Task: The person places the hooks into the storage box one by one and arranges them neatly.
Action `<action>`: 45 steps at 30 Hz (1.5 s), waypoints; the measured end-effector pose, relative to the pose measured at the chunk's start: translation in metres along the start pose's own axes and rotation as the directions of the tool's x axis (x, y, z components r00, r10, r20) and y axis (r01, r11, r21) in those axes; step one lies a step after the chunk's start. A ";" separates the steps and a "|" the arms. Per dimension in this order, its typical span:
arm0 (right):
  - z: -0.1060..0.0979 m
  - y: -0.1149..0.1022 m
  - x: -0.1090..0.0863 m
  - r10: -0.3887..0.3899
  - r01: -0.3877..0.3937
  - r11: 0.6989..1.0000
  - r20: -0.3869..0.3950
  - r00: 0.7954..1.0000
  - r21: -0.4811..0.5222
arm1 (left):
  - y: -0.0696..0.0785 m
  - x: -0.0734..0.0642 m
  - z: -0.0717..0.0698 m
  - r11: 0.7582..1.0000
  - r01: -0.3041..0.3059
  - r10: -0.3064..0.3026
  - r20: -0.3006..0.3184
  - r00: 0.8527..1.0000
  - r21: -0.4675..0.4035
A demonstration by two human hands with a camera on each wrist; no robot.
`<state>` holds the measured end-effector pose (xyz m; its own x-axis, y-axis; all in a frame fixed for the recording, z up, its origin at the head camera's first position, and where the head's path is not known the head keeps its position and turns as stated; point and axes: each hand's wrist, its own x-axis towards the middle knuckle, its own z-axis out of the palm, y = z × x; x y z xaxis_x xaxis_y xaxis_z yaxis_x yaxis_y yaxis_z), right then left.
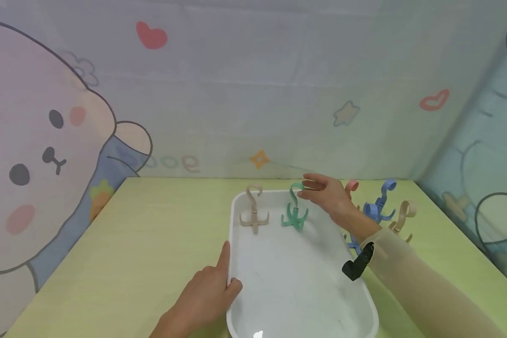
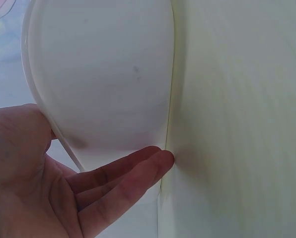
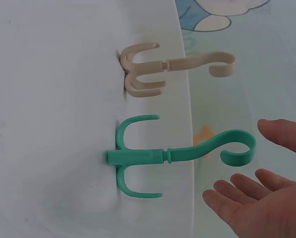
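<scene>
A white tray (image 1: 287, 281) stands on the table. Along its left rim lies my left hand (image 1: 203, 293), thumb over the edge and fingers against the outer wall (image 2: 103, 64), holding the tray. Inside the far end a green four-armed swivel hook (image 1: 295, 219) stands upright on its prongs, its curl at the top. To its left, a beige hook (image 1: 254, 218) of the same shape also stands upright. My right hand (image 1: 331, 197) hovers beside the green hook's curl; in the right wrist view thumb and fingers are spread around it with a gap, holding nothing.
Right of the tray, partly behind my right arm, are more hooks: a pink hook (image 1: 352, 186), a blue hook (image 1: 379, 209), a beige hook (image 1: 402, 217) and another blue piece (image 1: 355, 245). A printed cloth backdrop (image 1: 236, 108) rises behind the pale yellow table (image 1: 152, 234).
</scene>
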<state>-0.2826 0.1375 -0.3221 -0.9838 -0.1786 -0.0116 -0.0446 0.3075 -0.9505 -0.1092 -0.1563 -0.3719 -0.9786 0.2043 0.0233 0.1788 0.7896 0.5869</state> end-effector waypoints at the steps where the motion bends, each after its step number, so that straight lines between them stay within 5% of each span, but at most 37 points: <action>1: -0.001 -0.002 -0.002 -0.002 0.002 1.000 -0.003 1.000 -0.001 | 0.000 0.000 -0.001 1.000 0.002 -0.002 0.001 1.000 0.000; 14: -0.012 -0.008 -0.022 -0.033 0.033 0.999 0.008 0.999 0.011 | 0.001 0.001 0.001 1.000 0.005 -0.005 -0.003 1.000 -0.003; 30: -0.019 -0.009 -0.041 -0.061 0.055 0.996 -0.082 0.995 -0.067 | 0.000 0.001 0.002 1.000 -0.004 0.004 -0.008 1.000 -0.002; 45: -0.026 -0.009 -0.064 -0.086 0.083 0.996 -0.099 0.991 -0.039 | 0.001 0.001 0.002 1.000 -0.005 0.005 -0.002 1.000 0.001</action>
<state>-0.2241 0.1705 -0.3047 -0.9887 -0.1108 0.1012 -0.1325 0.3282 -0.9353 -0.1093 -0.1547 -0.3729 -0.9779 0.2070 0.0280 0.1838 0.7893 0.5859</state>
